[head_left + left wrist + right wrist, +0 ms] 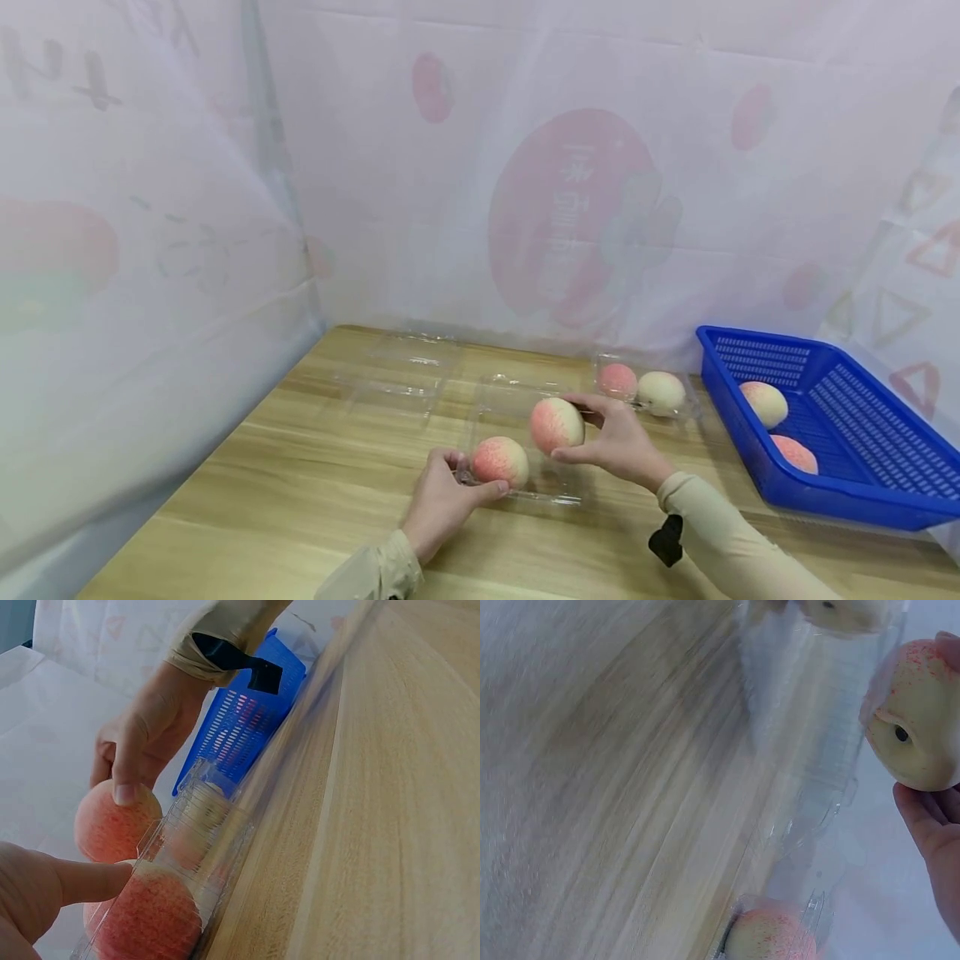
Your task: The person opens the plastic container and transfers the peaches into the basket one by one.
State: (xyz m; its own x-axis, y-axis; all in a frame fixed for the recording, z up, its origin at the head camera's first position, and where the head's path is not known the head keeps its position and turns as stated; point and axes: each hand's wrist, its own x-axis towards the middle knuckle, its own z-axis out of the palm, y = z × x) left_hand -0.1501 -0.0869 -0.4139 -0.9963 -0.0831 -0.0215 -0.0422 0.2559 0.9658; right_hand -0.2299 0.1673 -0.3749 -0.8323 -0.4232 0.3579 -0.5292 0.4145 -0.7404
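My right hand (618,442) grips a pink-and-cream peach (557,426) between thumb and fingers, held above a clear plastic box (551,492). In the right wrist view the stem hollow of that held peach (919,720) shows. A second peach (501,463) lies in the left part of the same box. My left hand (442,504) holds this box at its near left corner, fingers at the side and thumb along the front. The left wrist view shows the left thumb (94,881) at the clear wall beside the peach (150,919); the other left fingers are hidden there.
Behind to the right, another clear box holds a pink peach (617,381) and a cream peach (661,393). A blue basket (862,492) at the right has two peaches (765,404) inside. An opened clear box (397,387) lies at the back left. White printed sheets (450,208) enclose the wooden table (300,483).
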